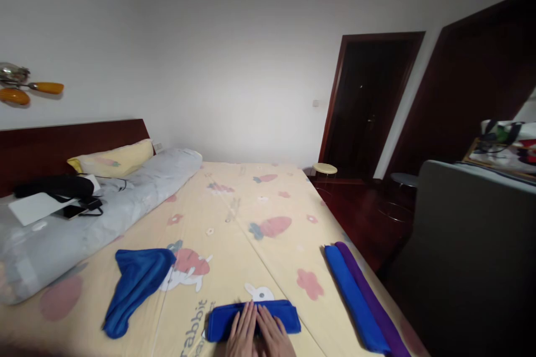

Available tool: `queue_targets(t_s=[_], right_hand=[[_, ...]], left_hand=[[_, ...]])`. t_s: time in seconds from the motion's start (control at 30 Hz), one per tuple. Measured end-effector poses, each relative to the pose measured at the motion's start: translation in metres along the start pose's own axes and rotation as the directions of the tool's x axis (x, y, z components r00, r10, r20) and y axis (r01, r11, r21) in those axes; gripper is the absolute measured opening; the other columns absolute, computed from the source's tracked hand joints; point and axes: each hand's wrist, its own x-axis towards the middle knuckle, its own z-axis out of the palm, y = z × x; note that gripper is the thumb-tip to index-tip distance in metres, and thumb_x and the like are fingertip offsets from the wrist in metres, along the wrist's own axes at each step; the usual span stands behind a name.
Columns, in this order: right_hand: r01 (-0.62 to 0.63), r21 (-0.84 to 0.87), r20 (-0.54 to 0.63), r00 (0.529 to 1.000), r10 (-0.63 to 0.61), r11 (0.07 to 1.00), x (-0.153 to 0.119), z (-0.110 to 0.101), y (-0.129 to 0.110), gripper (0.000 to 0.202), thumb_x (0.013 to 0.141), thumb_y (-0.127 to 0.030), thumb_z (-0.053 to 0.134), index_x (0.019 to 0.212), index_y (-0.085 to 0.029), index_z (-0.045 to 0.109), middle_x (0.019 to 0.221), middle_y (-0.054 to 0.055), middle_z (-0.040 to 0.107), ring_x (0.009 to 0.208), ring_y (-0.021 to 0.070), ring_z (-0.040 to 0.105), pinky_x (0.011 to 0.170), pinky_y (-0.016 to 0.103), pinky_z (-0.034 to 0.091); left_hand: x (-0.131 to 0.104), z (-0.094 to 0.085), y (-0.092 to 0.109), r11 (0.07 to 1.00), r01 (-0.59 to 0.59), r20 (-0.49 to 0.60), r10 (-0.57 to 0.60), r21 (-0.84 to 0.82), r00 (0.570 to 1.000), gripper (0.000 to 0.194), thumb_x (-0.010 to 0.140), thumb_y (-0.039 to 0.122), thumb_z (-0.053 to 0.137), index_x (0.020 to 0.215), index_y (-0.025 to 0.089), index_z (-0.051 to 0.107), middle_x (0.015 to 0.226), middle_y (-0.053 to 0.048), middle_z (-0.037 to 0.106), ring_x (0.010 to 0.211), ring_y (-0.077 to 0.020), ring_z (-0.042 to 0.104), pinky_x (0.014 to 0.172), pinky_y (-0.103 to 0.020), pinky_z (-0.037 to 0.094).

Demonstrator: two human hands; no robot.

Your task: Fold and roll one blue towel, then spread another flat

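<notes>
A folded blue cloth lies flat on the bed at the bottom middle of the head view. My left hand and my right hand rest side by side on its centre, fingers stretched out and pressing down. The two hands touch or nearly touch, and they cover the middle of the cloth. To the left, a crumpled blue cloth lies loose on the sheet. Near the bed's right edge, a long folded blue cloth lies alongside a long folded purple cloth.
The bed has a yellow sheet printed with carrots and rabbits. A rolled grey quilt lies along the headboard side, with a phone and cables on it. A yellow stool and a dark grey panel stand to the right.
</notes>
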Motion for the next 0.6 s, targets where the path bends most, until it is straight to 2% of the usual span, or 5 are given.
queue_targets(t_s=[0.1, 0.2, 0.33, 0.47, 0.6], right_hand=[[0.010, -0.004, 0.006, 1.000, -0.010, 1.000, 0.002, -0.002, 0.000, 0.077, 0.084, -0.023, 0.047, 0.150, -0.032, 0.007, 0.142, 0.003, 0.050, 0.126, 0.0210, 0.054, 0.096, 0.032, 0.048], [-0.072, 0.002, 0.085, 0.994, 0.072, 0.997, -0.007, -0.022, 0.019, 0.077, 0.082, -0.019, 0.046, 0.149, -0.035, 0.010, 0.147, 0.001, 0.043, 0.131, 0.0224, 0.049, 0.101, 0.036, 0.046], [-0.224, 0.058, 0.258, 0.945, 0.203, 0.973, -0.019, -0.053, 0.044, 0.070, 0.085, -0.023, 0.043, 0.148, -0.036, 0.016, 0.152, 0.002, 0.033, 0.137, 0.0250, 0.040, 0.108, 0.045, 0.040], [-0.338, 0.137, 0.388, 0.883, 0.263, 0.931, -0.011, -0.070, 0.045, 0.072, 0.079, -0.017, 0.039, 0.148, -0.032, 0.024, 0.155, 0.004, 0.030, 0.142, 0.0252, 0.032, 0.113, 0.050, 0.030], [-0.450, 0.140, 0.456, 0.820, 0.345, 0.882, 0.016, -0.082, 0.041, 0.072, 0.072, -0.017, 0.041, 0.143, -0.029, 0.038, 0.151, 0.008, 0.041, 0.139, 0.0265, 0.037, 0.112, 0.055, 0.026]], left_hand=[[-0.002, -0.001, -0.005, 1.000, 0.012, 0.108, -0.011, -0.004, 0.994, 0.079, 0.078, 0.017, 0.046, 0.147, 0.032, 0.010, 0.154, 0.002, 0.031, 0.139, -0.0239, 0.038, 0.113, -0.042, 0.037], [-0.009, -0.031, -0.031, 0.999, 0.036, 0.209, -0.030, -0.024, 0.978, 0.079, 0.081, 0.021, 0.048, 0.147, 0.037, 0.007, 0.156, 0.006, 0.023, 0.142, -0.0248, 0.033, 0.116, -0.044, 0.032], [-0.019, -0.067, -0.061, 0.998, 0.059, 0.215, -0.050, -0.036, 0.975, 0.084, 0.081, 0.020, 0.050, 0.147, 0.040, 0.003, 0.158, 0.007, 0.018, 0.143, -0.0249, 0.029, 0.120, -0.046, 0.022], [-0.020, -0.068, -0.071, 0.998, 0.042, 0.249, -0.031, -0.041, 0.968, 0.087, 0.078, 0.018, 0.051, 0.148, 0.039, 0.003, 0.158, 0.007, 0.018, 0.145, -0.0228, 0.026, 0.121, -0.043, 0.016], [-0.009, -0.068, -0.070, 0.995, 0.099, 0.320, -0.086, -0.026, 0.944, 0.090, 0.072, 0.018, 0.054, 0.149, 0.039, 0.012, 0.158, 0.008, 0.022, 0.145, -0.0211, 0.025, 0.122, -0.042, 0.015]])
